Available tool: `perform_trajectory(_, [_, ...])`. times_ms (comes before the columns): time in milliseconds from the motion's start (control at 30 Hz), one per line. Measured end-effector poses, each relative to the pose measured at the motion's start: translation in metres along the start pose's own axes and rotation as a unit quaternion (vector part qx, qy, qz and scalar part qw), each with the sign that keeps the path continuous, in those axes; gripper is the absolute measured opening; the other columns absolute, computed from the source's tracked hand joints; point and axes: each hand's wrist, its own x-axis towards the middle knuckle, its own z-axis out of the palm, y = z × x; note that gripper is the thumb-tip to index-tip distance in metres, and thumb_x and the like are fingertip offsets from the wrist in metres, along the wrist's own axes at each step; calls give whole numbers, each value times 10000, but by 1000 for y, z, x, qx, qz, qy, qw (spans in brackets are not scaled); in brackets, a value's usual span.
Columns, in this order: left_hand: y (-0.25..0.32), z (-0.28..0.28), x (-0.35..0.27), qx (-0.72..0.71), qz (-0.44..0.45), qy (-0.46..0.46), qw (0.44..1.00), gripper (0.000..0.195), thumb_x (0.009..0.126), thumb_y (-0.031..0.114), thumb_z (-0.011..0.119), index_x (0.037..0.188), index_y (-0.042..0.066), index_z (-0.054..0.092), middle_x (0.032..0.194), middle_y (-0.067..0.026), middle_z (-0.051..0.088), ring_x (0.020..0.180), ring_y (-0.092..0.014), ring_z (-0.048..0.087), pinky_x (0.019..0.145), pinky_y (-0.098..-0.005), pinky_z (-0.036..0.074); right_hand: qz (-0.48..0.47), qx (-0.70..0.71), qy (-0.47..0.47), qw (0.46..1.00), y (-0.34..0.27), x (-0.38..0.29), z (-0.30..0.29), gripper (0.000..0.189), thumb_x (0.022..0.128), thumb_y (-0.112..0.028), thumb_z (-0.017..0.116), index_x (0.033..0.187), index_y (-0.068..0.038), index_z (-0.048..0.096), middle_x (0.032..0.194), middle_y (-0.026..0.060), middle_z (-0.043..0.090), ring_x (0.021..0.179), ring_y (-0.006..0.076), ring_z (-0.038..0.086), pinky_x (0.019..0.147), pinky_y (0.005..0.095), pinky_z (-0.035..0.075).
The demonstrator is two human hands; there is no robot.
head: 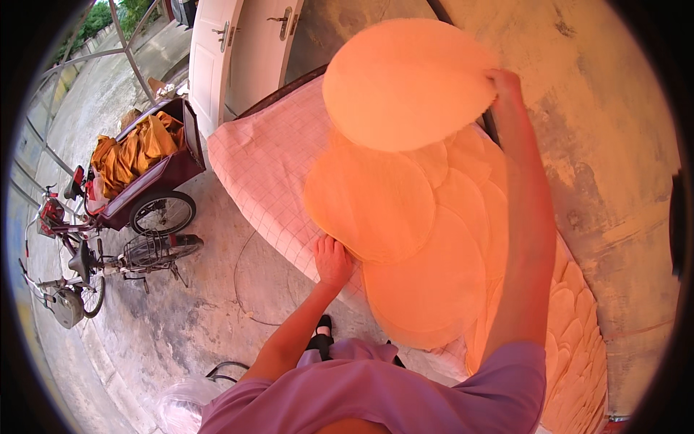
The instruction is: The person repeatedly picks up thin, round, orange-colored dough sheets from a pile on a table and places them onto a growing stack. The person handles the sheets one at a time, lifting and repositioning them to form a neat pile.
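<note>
My right hand (505,87) pinches the right edge of a thin round pale-orange sheet (404,81). Raised above the cloth-covered table, the sheet looks slightly blurred. Beneath it is a pile of similar round sheets (371,206), flat and neatly stacked. Another round stack (428,276) sits nearer to my body, partly under the first. My left hand (332,261) rests on the checked cloth (271,146), against the near left edge of the first stack. Whether its fingers grip that edge cannot be made out. More overlapping sheets (466,195) spread to the right, partly behind my right forearm.
Many overlapping round pieces (574,325) cover the table's right end. On the concrete floor (217,304) at left stand a cargo tricycle (162,173) with orange cloth in its box and a bicycle (146,257). White door panels (255,59) lean behind the table. A clear plastic bag (181,404) lies lower left.
</note>
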Motion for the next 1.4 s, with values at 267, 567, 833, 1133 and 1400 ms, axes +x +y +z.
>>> perform_trajectory(267, [5,-1,4,-6,7,-9,1000,200,653,33,523,845,-14,497,996,-164,499,975,-335,459,852,-460,332,98,-180,-37,978,219,-39,52,186,806,-197,578,880,-28,550,766,57,576,662,148,583,574,272,483])
perform_trajectory(567, [1,15,-6,34,16,-54,998,292,686,75,526,960,-18,489,990,-200,487,934,-378,443,827,-481,323,278,-125,47,951,202,-270,-270,195,849,-214,515,940,-43,534,816,82,613,667,160,606,581,272,491])
perform_trajectory(833, [2,20,-15,116,31,-68,990,285,772,141,515,1023,6,512,976,-184,511,891,-373,457,771,-462,355,341,-164,479,792,137,-544,-531,148,797,-183,560,875,-57,551,792,58,588,671,155,584,601,291,491])
perform_trajectory(1133, [-24,33,-21,168,25,-76,982,308,785,210,500,1020,13,532,1061,-160,524,955,-350,453,805,-454,360,318,45,485,814,178,-577,-550,158,789,-96,572,870,25,511,799,129,558,734,227,595,648,333,534])
perform_trajectory(1400, [-26,33,-21,153,9,-86,984,316,781,209,506,1028,14,534,1060,-163,526,946,-355,456,805,-456,361,405,-32,457,791,204,-569,-535,208,775,-115,601,839,62,512,713,131,546,605,233,591,530,323,521])
